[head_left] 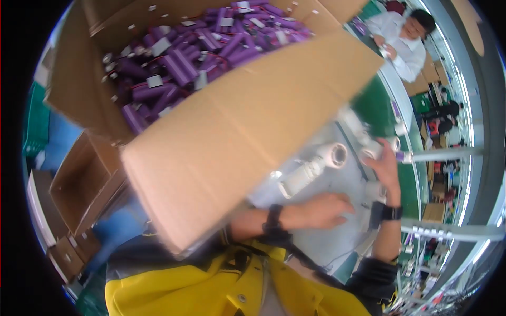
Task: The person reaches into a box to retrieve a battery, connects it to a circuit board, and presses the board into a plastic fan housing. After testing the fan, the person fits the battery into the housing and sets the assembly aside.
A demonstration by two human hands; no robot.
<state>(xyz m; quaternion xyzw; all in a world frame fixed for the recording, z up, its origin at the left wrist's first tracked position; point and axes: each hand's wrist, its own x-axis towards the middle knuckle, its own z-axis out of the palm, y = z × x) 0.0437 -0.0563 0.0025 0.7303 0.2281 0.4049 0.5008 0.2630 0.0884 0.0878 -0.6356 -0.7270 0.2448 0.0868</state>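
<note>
My right hand (pixel 387 166) reaches to the far side of the grey work surface, its fingers curled round a white round-headed device (pixel 372 150). Nearer to me, my left hand (pixel 326 209) hovers over the surface with fingers loosely apart and nothing visible in it. Just beyond the left hand lies another white device with a ring-shaped head and a handle (pixel 311 171). More white parts (pixel 353 122) lie beside the right hand, partly blurred. A black band is on each wrist.
A large cardboard box (pixel 253 126) full of purple battery packs (pixel 182 66) covers the left and middle. A green conveyor belt (pixel 377 108) runs beyond the work surface, carrying several white parts. Across it sits a person in white (pixel 406 42). An open cardboard box (pixel 87 181) stands at left.
</note>
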